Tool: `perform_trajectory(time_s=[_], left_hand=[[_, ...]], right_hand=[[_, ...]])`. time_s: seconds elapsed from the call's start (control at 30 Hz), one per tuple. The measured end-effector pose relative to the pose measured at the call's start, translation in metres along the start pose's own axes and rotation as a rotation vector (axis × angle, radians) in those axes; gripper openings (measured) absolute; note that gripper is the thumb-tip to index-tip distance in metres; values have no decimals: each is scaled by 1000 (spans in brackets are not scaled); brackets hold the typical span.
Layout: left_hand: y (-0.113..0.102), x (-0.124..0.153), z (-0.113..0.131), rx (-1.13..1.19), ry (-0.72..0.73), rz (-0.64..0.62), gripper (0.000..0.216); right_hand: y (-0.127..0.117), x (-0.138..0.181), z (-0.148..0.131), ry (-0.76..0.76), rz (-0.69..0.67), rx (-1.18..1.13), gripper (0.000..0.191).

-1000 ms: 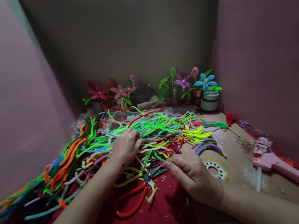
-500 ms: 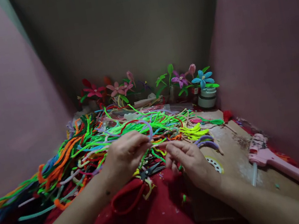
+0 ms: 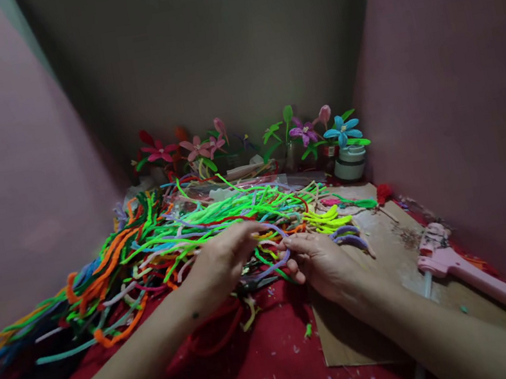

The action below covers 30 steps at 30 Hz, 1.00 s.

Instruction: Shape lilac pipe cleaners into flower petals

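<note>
Yep, just one pink glue gun (image 3: 474,276), two hands (image 3: 319,262) and one lilac fuzzy stem (image 3: 274,268) left of it, one blue flower (image 3: 342,132) and one jar (image 3: 351,165) behind it.

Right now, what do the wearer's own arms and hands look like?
Left hand and right hand are bare: no gloves, rings or watch visible. No sleeves on the visible forearms. A small dark spot marks the left wrist area.

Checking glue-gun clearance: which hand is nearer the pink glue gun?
Right. The right hand is left of the pink glue gun; the left hand is farther left.
</note>
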<state>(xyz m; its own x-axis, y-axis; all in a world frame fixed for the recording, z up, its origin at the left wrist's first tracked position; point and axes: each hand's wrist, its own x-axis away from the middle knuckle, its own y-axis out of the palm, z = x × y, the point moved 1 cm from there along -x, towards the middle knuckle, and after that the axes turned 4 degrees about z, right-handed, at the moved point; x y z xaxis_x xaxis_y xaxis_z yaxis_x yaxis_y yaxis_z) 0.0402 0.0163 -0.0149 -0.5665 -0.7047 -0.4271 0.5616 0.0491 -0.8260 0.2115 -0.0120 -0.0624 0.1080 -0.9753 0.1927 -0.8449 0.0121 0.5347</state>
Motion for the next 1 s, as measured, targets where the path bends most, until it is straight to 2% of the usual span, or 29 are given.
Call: perform_trajectory(time_s=[0.07,0.13,0.23,0.33,0.4,0.47,0.53,0.57,0.6,0.67,0.73,0.8,0.9,1.0], left_hand=[[-5,-7,-18,-102,-149,113,35],[-6,-15,-40,-189,-227,128,33],[-6,-23,-69,-192,-299,175,26],[-9,-23,-79,-173,-349,246,34],[-11,-19,-71,-149,-330,301,37],[-12,-13,-55,-23,-285,329,37],[-9,-6,-33,317,-314,180,39],[-6,-3,-22,523,-351,-2,46],[-2,0,-11,678,-408,-103,50],[5,4,7,903,-431,-167,45],[12,6,17,1003,-443,-81,26],[20,7,18,1096,-501,23,22],[27,7,11,1325,-695,101,22],[28,6,1,1474,-896,183,19]], right_hand=[[0,0,-1,25,-29,-5,16],[1,2,-2,51,-68,-11,14],[2,6,-4,127,-129,-25,14],[4,10,-7,171,-209,-56,14],[4,10,-10,107,-223,-105,14],[3,7,-13,16,-177,-177,11],[0,2,-14,-38,-115,-244,8],[-2,-1,-13,-56,-87,-275,7],[-4,-4,-11,-65,-71,-300,8],[-6,-7,-8,-68,-59,-330,8],[-7,-8,-5,-34,-60,-331,7],[-6,-7,-5,26,-70,-331,6],[-6,-6,-13,44,-58,-379,2],[-9,-8,-24,-24,43,-426,8]])
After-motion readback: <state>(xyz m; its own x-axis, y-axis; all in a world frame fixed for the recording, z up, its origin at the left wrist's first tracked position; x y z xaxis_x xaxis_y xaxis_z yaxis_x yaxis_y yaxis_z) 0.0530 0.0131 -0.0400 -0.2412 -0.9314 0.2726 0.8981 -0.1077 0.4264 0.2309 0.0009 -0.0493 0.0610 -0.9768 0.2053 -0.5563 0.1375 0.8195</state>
